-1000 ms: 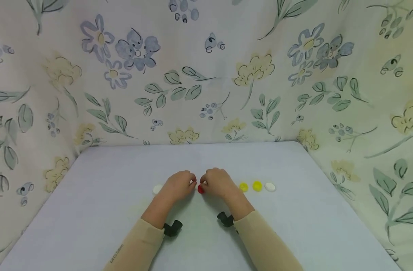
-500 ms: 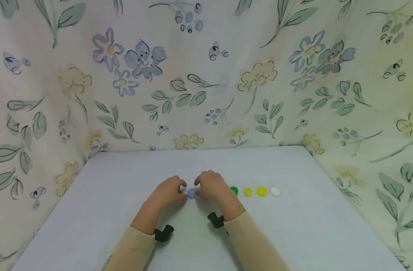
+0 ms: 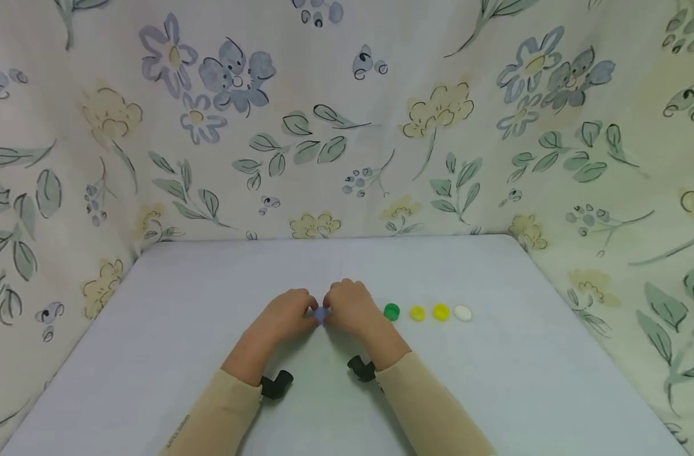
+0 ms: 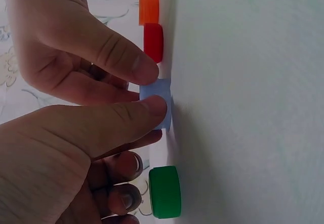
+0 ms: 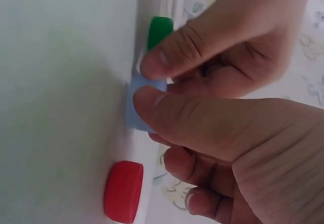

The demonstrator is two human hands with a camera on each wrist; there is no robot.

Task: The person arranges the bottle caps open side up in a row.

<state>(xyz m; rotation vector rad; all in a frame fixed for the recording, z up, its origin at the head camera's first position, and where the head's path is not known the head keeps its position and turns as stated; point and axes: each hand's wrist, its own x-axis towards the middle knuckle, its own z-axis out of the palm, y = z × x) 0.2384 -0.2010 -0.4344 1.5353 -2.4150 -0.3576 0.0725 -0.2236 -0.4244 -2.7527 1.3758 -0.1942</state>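
Between my two hands is a light blue bottle cap point(image 4: 163, 88), low at the table surface. My left hand point(image 3: 288, 315) pinches its left side, thumb in front and fingers behind. On its other side, my right hand point(image 3: 349, 308) pinches it in the same way, the two thumbs close together. The right wrist view also shows the blue cap partly covered by the thumbs. A green bottle cap point(image 4: 165, 192) stands by the left hand's curled fingers. Beside my right hand is a red bottle cap point(image 5: 124, 191).
An orange cap point(image 4: 149, 9) follows the red one in the row. Further right on the white table point(image 3: 347, 266) lie a green cap point(image 3: 391, 311), two yellow caps, one of them a smaller yellow cap point(image 3: 417, 313), and a white cap point(image 3: 463, 313). A floral cloth point(image 3: 324, 190) hangs behind.
Both hands have moved left from beside the red cap to the blue cap. Half a second ago they were spread around the blue cap; now they have closed in on it.
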